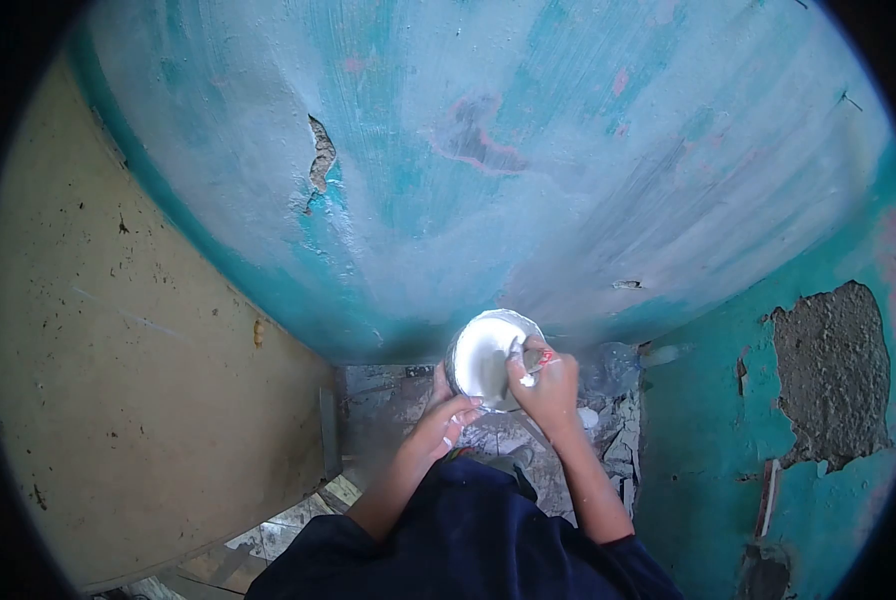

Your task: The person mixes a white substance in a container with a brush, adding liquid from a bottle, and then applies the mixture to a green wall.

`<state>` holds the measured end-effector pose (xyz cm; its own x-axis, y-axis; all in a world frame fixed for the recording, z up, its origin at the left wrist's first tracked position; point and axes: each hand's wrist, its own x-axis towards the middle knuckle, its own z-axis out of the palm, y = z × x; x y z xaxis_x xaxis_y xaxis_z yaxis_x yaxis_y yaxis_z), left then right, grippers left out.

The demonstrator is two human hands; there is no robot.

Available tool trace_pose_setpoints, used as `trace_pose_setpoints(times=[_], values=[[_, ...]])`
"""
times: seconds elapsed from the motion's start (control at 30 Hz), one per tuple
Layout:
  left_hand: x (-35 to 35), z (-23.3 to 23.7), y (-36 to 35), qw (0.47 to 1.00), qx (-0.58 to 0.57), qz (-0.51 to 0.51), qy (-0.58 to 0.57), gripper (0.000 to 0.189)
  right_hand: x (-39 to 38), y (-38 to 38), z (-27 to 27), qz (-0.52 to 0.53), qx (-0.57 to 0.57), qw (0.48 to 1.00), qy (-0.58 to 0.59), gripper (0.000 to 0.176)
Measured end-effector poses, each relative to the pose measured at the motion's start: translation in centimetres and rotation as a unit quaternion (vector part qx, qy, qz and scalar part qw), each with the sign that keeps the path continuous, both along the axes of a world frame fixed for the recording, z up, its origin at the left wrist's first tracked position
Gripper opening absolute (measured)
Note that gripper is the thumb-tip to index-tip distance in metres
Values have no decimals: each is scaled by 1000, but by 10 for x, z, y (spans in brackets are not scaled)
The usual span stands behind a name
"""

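Observation:
A round container of white paint (475, 372) is held up in front of my body, its rim smeared white. My left hand (446, 418) grips it from the left and below, thumb near the rim, with white smears on the fingers. Over the right side of the opening, my right hand (551, 388) is closed around a paintbrush (536, 360) with red marks on its handle. The brush's lower end reaches down inside the container; its tip is hard to make out against the white paint. White paint also marks the right fingers.
Ahead stands a turquoise wall (388, 130) with streaky whitish coating and a chipped hole (322, 155). The right wall has a large patch of bare, rough plaster (836, 375). A beige panel (158, 350) closes off the left. Debris and paint stains cover the floor (378, 400).

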<state>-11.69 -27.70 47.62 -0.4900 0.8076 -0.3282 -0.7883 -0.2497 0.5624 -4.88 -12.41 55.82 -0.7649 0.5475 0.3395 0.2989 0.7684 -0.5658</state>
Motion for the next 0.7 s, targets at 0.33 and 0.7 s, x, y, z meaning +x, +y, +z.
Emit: trace_pose_setpoints(times=[0.33,0.7], values=[[4,5,-3,1000,-5,6,-3,87,4,13,5,-54,12,998,4,13],[10,3,-4,999,11,0,-37,82,0,12,3,-30,-106,994,28,19]])
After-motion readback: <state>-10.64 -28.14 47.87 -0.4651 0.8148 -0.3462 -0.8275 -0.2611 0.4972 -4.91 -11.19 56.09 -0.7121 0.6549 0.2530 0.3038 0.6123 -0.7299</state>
